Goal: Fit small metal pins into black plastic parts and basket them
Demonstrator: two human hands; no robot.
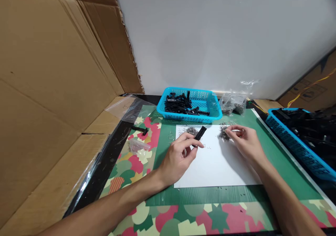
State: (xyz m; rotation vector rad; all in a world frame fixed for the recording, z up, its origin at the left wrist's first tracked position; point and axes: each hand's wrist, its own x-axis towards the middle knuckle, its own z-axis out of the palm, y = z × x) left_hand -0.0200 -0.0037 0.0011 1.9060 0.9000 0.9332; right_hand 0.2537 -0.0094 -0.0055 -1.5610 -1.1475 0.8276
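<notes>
Your left hand (181, 155) is closed in a pinch, thumb and fingertips holding a small black plastic part (200, 133) tilted up off the white paper sheet (215, 169). Your right hand (245, 141) rests just beyond the paper's right edge, its fingers curled loosely at a pile of small metal pieces (223, 132); whether it has one pinched I cannot tell.

Judging from this, you are feeding small metal pieces into the black part. To do it well, keep the part steady over the paper so anything dropped lands on white and shows. Pick a single piece from the edge of the pile, not the middle.

A second, thinner scatter of metal pieces (191, 130) lies on the paper touching the black part's far side. Farther back on the surface, a blue basket (212, 115) holds more black parts, with a clear bag (232, 103) beside it. A second blue basket (294, 141) stands at your right.
</notes>
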